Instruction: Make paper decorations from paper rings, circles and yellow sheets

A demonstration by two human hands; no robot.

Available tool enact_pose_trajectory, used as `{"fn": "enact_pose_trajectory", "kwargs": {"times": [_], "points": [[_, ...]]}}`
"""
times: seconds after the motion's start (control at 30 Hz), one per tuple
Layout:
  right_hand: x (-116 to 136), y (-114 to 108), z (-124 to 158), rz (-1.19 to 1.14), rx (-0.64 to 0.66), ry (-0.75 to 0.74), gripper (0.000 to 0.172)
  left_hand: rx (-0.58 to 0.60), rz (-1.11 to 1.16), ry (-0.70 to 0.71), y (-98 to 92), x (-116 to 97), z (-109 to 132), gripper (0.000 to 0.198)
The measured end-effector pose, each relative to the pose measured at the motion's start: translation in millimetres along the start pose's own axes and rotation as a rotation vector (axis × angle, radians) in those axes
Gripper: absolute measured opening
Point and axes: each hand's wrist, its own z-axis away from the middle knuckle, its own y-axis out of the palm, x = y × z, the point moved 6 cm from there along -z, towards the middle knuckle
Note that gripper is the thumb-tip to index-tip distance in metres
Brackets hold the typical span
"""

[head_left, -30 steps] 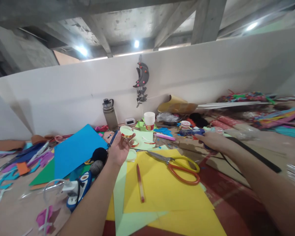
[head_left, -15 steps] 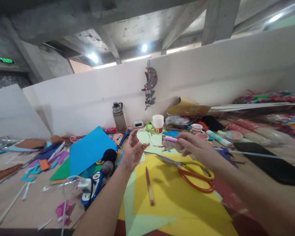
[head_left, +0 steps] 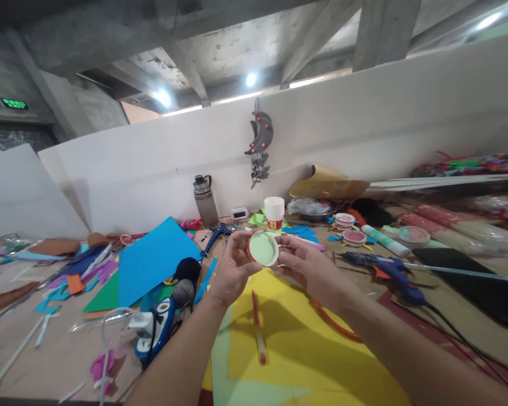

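Note:
Both hands hold a cut-down paper cup (head_left: 275, 258) up above the table, its white and red rim tilted toward me. A pale green paper disc (head_left: 261, 248) covers its round face. My left hand (head_left: 232, 268) grips it from the left, thumb below and fingers behind. From the right, my right hand (head_left: 307, 265) closes its fingertips on the rim. Beneath them, a red pencil-like stick (head_left: 258, 327) lies on yellow paper (head_left: 296, 338). The scissors' orange handle (head_left: 336, 321) shows under my right forearm, which hides the rest.
Stacked white paper cups (head_left: 274, 211) stand behind the hands, near a grey bottle (head_left: 205, 203). A blue glue gun (head_left: 389, 273) with a cord lies at right. Blue card (head_left: 156, 259) and a power strip (head_left: 156, 330) are at left. A white panel (head_left: 173, 152) rises behind.
My right hand has moved left and down to the paper cup and now grips its rim. My left hand has brought it slightly right and lower. The glue gun is more exposed.

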Motion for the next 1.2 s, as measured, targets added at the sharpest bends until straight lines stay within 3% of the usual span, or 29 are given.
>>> {"fn": "enact_pose_trajectory", "kwargs": {"times": [0.43, 0.63, 0.73, 0.87, 1.03, 1.2], "points": [[2, -3, 1, 0.000, -0.031, -0.013, 0.038, -0.057, 0.012, -0.029, -1.0, 6, 0, 0.057], [2, -2, 1, 0.013, -0.047, -0.003, 0.043, -0.023, -0.061, -0.027, -0.2, 9, 0, 0.053], [3, -9, 0, 0.093, -0.105, -0.020, 0.044, -0.033, -0.098, -0.050, -2.7, 12, 0, 0.056], [10, -19, -2, 0.325, -0.207, -0.134, 0.040, -0.066, -0.199, -0.180, -9.6, 27, 0, 0.063], [13, -18, 1, 0.567, -0.232, -0.250, 0.037, -0.121, -0.238, -0.219, -14.1, 37, 0, 0.046], [13, -15, 3, 0.629, -0.235, -0.295, 0.040, -0.166, -0.212, -0.230, -12.5, 38, 1, 0.044]]}}
